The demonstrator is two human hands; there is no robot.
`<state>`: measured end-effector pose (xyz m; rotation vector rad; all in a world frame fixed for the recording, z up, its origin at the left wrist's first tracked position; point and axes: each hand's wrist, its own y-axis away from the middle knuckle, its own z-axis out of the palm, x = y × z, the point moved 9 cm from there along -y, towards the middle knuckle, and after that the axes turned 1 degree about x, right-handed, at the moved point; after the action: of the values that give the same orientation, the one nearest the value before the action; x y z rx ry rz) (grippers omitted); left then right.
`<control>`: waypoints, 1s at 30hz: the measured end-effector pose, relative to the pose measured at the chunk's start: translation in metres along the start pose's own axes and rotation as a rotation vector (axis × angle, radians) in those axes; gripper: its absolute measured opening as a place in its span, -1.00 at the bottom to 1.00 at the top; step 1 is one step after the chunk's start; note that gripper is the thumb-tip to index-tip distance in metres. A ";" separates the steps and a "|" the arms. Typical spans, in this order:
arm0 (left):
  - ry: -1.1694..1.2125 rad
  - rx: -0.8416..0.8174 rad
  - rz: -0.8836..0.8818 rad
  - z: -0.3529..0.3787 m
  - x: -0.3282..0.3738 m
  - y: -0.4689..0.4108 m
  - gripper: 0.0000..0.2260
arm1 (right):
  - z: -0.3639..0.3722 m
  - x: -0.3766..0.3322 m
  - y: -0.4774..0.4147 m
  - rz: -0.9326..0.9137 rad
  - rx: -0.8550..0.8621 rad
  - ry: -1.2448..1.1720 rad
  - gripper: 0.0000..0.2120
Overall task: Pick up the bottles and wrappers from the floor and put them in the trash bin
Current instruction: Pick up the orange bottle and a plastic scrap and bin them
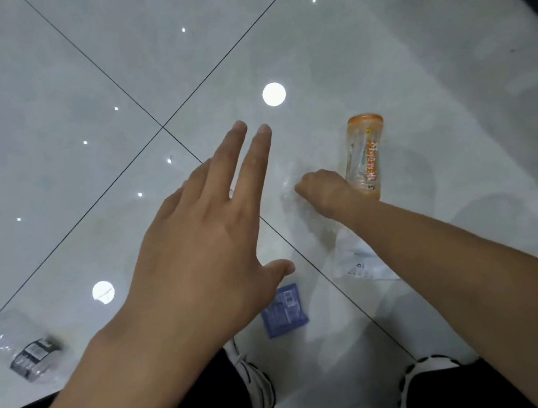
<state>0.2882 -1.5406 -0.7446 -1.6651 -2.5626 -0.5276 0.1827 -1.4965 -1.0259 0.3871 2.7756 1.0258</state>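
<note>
In the head view, an orange bottle (364, 152) is seen lying on the tiled floor (38, 98), its near end hidden behind the right hand (324, 192); it looks empty, so it can be judged light, thin-walled and rather slippery, best taken round its narrow waist. The right hand's fingers are curled downward over a faint clear thing (313, 221) on the floor; whether anything is actually gripped cannot be told. The left hand (202, 234) is held above the floor with fingers straight and spread, and nothing is in it. A blue wrapper (284, 310) lies just below the left thumb, near a shoe (255, 375); a white wrapper (358, 262) lies partly under the right forearm; both can be judged limp and almost weightless, best pinched at an edge. A crushed clear bottle (17, 343) lies well apart at the left edge; it is likely springy and best gripped at its labelled middle. No bin is in view.
</note>
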 end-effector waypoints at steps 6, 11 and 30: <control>0.015 -0.012 0.002 -0.007 -0.003 -0.008 0.18 | -0.094 0.037 0.081 0.124 0.371 -0.560 -0.89; 0.034 -0.023 0.030 -0.016 0.003 -0.024 0.19 | -0.125 0.067 0.209 0.185 0.596 -0.836 -0.84; 0.516 -0.055 0.232 -0.001 0.037 -0.055 -0.69 | -0.143 0.018 0.186 -0.174 0.266 -1.893 -0.78</control>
<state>0.2233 -1.5289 -0.7501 -1.5568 -1.9814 -0.8775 0.1671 -1.4427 -0.7973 0.6235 1.1066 -0.0404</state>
